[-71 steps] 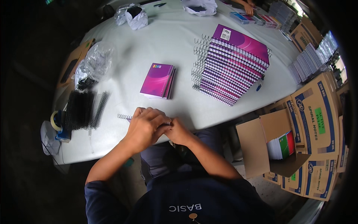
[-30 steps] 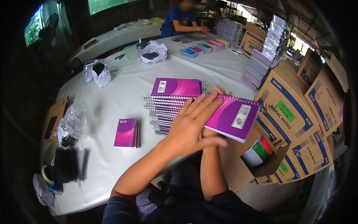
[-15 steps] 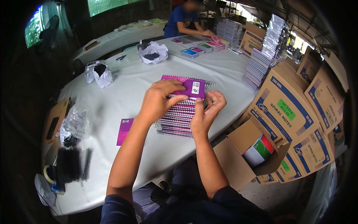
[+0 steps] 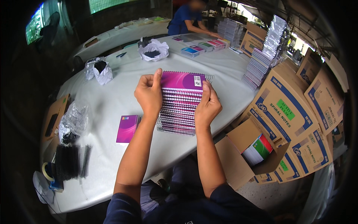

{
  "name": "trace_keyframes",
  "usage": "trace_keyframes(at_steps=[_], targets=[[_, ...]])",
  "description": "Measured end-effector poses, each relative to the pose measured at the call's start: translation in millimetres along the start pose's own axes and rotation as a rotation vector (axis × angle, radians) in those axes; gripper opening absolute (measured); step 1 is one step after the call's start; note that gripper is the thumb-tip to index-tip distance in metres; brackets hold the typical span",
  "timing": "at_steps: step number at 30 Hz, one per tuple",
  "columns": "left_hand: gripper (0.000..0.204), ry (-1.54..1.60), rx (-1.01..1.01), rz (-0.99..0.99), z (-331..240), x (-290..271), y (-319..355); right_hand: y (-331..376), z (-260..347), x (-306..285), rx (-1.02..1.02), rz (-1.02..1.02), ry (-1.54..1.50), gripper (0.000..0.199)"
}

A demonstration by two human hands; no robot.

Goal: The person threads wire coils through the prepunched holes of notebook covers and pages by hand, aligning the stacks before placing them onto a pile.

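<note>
A fanned pile of spiral notebooks [image 4: 177, 112] lies in front of me, wire bindings overlapping in rows. At its far end is a purple spiral notebook [image 4: 179, 80], cover up, with a white label at its right corner. My left hand [image 4: 149, 93] is closed on this notebook's left edge, thumb raised along the side. On the opposite edge my right hand [image 4: 207, 106] grips it, thumb by the label; its other fingers are partly hidden. To the left of the pile, beside my left forearm, lies another purple notebook [image 4: 127, 128].
Black binding coils [image 4: 72, 162], a tape dispenser [image 4: 52, 175] and a clear plastic bag [image 4: 74, 119] lie at left. White bags [image 4: 153, 50] stand farther back. Cartons [image 4: 287, 108] and an open box [image 4: 242, 160] crowd the right. Across the table, a person [image 4: 186, 20] reaches toward notebook stacks [image 4: 214, 44].
My left hand has moved off the cover to the notebook's left edge. My right hand has closed on the right edge. The person across has lowered a pink notebook onto a stack.
</note>
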State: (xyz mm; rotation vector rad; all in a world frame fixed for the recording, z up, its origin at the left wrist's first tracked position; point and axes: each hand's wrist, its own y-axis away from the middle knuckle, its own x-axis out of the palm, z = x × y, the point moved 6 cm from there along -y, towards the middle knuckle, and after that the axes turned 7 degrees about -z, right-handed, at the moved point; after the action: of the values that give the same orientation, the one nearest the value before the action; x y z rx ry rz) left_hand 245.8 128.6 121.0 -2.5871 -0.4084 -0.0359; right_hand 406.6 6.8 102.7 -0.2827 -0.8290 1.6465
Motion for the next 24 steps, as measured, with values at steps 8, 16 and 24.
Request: trace_keyframes(at_steps=[8, 16, 24], targets=[[0.032, -0.128, 0.005, 0.048, -0.5, -3.6, -4.0, 2.5, 9.9, -2.2, -0.16, -0.043, 0.036, 0.012], [0.035, -0.534, 0.331, 0.507, 24.9, -94.3, -24.4, 18.0, 21.1, -48.9, -0.471, -0.016, -0.025, 0.011], [0.046, -1.033, 0.561, 0.521, 83.1, -186.8, 76.0, 219.1, -20.1, -22.7, 0.998, 0.835, -0.454, 0.026]])
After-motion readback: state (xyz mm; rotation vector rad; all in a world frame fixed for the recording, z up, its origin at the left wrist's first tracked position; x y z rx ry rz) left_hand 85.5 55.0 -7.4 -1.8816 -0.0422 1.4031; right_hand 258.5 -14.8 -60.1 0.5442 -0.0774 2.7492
